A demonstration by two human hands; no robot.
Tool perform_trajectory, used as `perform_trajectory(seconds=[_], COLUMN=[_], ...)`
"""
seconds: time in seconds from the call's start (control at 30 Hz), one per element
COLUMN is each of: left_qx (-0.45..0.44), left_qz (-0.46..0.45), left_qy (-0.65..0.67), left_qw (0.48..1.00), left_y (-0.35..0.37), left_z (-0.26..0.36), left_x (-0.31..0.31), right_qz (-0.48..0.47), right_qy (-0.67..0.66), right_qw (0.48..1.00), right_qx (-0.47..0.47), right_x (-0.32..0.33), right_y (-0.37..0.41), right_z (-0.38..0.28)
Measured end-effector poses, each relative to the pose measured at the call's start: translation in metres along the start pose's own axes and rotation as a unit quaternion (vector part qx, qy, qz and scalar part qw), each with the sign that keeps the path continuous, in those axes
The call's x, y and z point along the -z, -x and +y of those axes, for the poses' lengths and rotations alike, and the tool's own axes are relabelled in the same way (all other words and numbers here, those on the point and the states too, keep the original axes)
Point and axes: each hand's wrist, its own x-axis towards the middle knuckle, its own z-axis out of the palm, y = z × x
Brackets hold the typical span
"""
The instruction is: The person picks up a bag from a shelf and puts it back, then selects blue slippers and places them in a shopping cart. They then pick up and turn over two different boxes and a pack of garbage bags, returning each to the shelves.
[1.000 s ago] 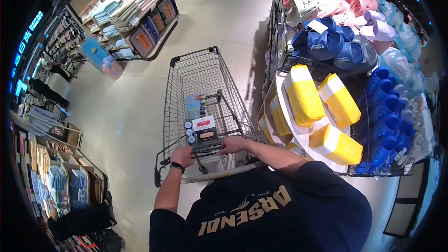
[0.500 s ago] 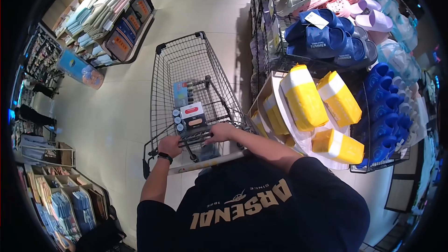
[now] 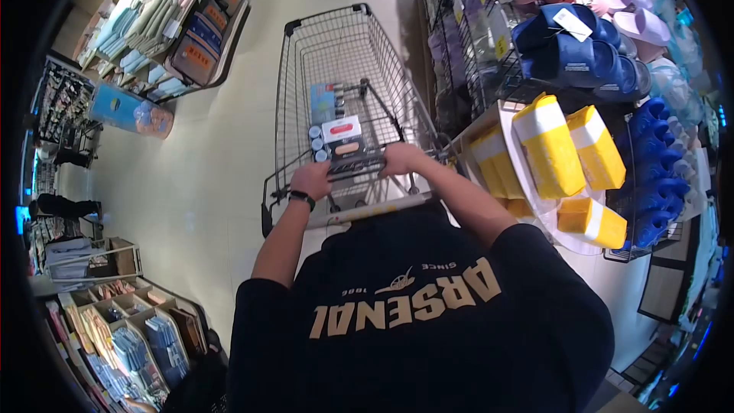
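Note:
A wire shopping cart stands in front of me. My left hand, with a black band on its wrist, wraps around the left part of the cart's handle. Farther right on the same handle, my right hand is closed too. Inside the basket, near the handle, sit a white box with a red label, a dark box with a pale oval and several small round-lidded containers. Beyond them lies a blue package with dark items along its side.
Close on the right stand a rack of yellow-and-white packs, navy slippers and blue shoes. At left are a shelf of folded textiles, a blue display bin and a divided bin of folded cloth. Tiled floor runs between.
The cart and both my hands sit higher and farther right in the view. The slipper and yellow-pack displays have shifted right. Both hands keep their hold on the handle.

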Motion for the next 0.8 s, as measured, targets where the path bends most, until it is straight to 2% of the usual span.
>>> perform_trajectory(seconds=[0.1,0.2,0.43,0.53,0.8], left_qx=[-0.001,-0.019,-0.037,-0.047,-0.068], left_qz=[-0.022,-0.007,-0.011,-0.042,-0.021], left_qy=[0.011,0.023,0.018,0.005,0.008], left_qw=[1.0,1.0,0.999,0.998,0.997], left_y=[-0.026,-0.047,-0.08,-0.093,-0.137], left_z=[-0.016,-0.025,-0.035,-0.036,-0.052], left_x=[-0.001,0.006,0.015,0.015,0.02], right_qz=[0.029,0.105,0.098,0.104,0.079], right_qy=[0.028,0.022,0.011,0.012,0.002], right_qw=[0.998,0.993,0.993,0.992,0.993], right_qx=[-0.056,-0.046,-0.07,-0.072,-0.09], right_x=[0.024,0.027,0.046,0.05,0.082], right_y=[0.0,-0.009,-0.023,-0.029,-0.056], right_z=[-0.007,-0.001,0.004,0.009,0.021])
